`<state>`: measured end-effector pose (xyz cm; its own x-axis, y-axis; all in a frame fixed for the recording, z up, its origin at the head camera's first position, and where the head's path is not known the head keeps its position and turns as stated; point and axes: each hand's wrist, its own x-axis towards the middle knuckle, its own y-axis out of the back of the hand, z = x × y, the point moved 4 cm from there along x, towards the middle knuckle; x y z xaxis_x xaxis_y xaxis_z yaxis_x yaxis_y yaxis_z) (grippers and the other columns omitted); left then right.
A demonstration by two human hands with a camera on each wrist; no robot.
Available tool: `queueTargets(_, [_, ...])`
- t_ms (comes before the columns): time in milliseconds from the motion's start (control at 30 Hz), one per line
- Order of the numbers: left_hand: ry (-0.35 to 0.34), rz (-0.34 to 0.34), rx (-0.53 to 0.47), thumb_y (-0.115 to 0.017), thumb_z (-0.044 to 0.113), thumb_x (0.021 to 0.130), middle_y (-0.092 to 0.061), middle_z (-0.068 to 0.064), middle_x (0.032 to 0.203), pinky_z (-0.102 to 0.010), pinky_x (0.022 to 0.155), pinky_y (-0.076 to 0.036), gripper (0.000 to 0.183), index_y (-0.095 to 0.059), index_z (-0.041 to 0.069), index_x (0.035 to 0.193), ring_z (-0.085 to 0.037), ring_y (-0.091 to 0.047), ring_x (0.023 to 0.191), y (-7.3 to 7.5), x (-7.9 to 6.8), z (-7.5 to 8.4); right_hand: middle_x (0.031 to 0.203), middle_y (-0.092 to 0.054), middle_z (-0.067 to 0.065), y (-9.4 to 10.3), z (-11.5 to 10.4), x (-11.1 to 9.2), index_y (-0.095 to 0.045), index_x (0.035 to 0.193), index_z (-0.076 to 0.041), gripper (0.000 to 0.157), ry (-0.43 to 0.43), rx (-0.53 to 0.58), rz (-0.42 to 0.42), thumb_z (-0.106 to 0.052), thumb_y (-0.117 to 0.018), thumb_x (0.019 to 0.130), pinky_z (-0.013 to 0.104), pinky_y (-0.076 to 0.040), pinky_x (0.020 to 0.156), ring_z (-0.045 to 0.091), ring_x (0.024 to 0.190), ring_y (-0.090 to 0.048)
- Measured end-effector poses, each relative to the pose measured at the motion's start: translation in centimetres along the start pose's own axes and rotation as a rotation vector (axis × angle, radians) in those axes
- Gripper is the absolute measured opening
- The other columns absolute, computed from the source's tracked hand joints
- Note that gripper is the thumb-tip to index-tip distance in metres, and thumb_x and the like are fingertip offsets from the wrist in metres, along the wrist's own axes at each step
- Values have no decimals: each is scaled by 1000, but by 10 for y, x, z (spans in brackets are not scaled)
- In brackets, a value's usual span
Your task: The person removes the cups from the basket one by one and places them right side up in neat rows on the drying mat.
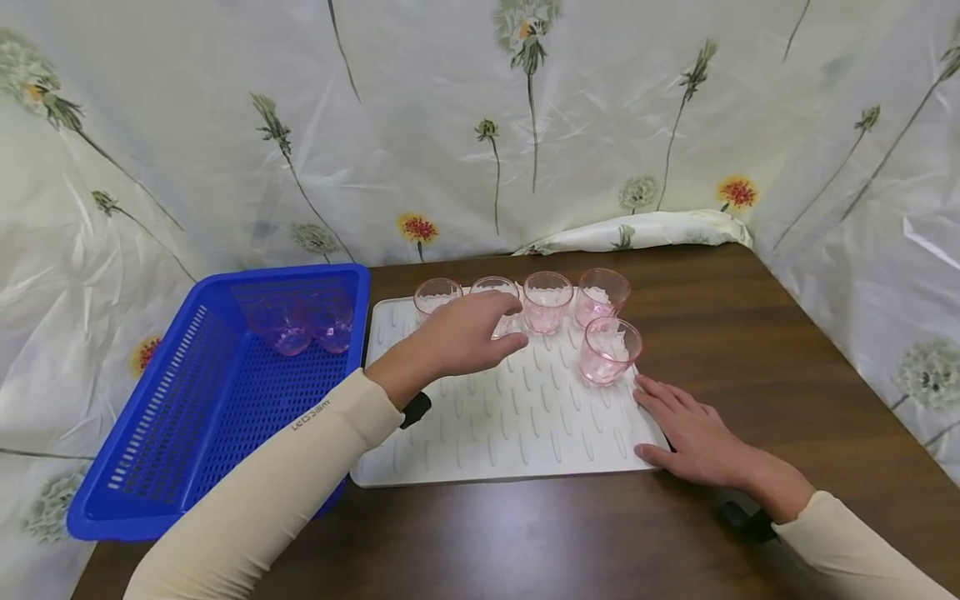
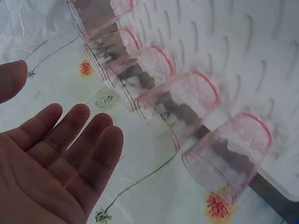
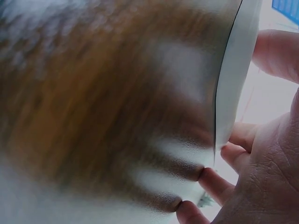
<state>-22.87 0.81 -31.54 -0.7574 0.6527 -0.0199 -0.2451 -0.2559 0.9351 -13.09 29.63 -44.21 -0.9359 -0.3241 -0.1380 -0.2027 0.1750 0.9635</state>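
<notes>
Several clear pink tumblers stand on a white ridged drying mat (image 1: 525, 433). Most line its back edge, among them one tumbler (image 1: 547, 315), while another tumbler (image 1: 609, 354) sits in front near the right edge. Over the mat, my left hand (image 1: 471, 333) holds nothing and partly hides the back-left tumblers. Its fingers are loosely extended, apart from the nearby tumbler (image 2: 180, 105) in the left wrist view. My right hand (image 1: 697, 437) rests at the mat's right edge, fingers spread. In the right wrist view, its fingertips touch the brown table (image 3: 117, 112) and the thumb lies along the mat's edge.
A blue slotted basket (image 1: 358, 325) stands left of the mat, with pink tumblers (image 1: 288, 333) at its far end. Flowered sheeting (image 1: 450, 125) hangs behind and to both sides, and a fold of it lies along the table's back edge.
</notes>
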Motion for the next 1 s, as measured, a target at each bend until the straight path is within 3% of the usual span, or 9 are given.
queueTargets(133, [-12,-11,21,-58,38,99,-63,-3,136,-41,104,-50,45,-57,13,137,-21,-61,124,8,-17,-14,161,-27,17,-3,0,0,-39,150,-5,80,-2,9,-1,-49,-66,89,73,-38,95,44,141,-31])
queueTargets(233, [-9,28,10,-59,34,99,-67,-5,130,-42,100,-53,39,-62,12,131,-23,-66,116,18,-34,-40,161,-28,17,-4,0,0,-39,149,-5,80,3,18,6,-49,-66,89,73,-37,95,44,141,-31])
queueTargets(400, [92,149,-74,-60,26,99,-71,-8,117,-44,88,-56,30,-67,10,122,-24,-68,102,34,-68,-96,161,-28,16,-3,3,0,-39,149,-4,79,8,13,13,-48,-66,89,72,-37,95,43,142,-30])
queueTargets(600, [191,195,-95,-58,22,100,-72,-10,110,-46,85,-53,27,-67,8,120,-25,-67,99,51,-104,-138,161,-28,16,2,2,0,-39,149,-4,79,13,-3,23,-48,-66,89,72,-38,95,42,142,-30])
queueTargets(800, [289,238,-73,-54,25,102,-69,-19,117,-54,89,-50,33,-64,3,124,-34,-64,105,59,-124,-177,161,-28,16,-1,4,0,-39,149,-5,81,5,-12,23,-49,-67,88,72,-39,95,42,141,-31])
queueTargets(1000, [376,202,-60,-53,28,102,-65,-25,123,-59,91,-49,39,-60,0,129,-41,-61,111,55,-134,-205,162,-28,16,-2,2,-1,-39,150,-5,80,6,-1,21,-49,-67,88,72,-38,95,42,142,-31])
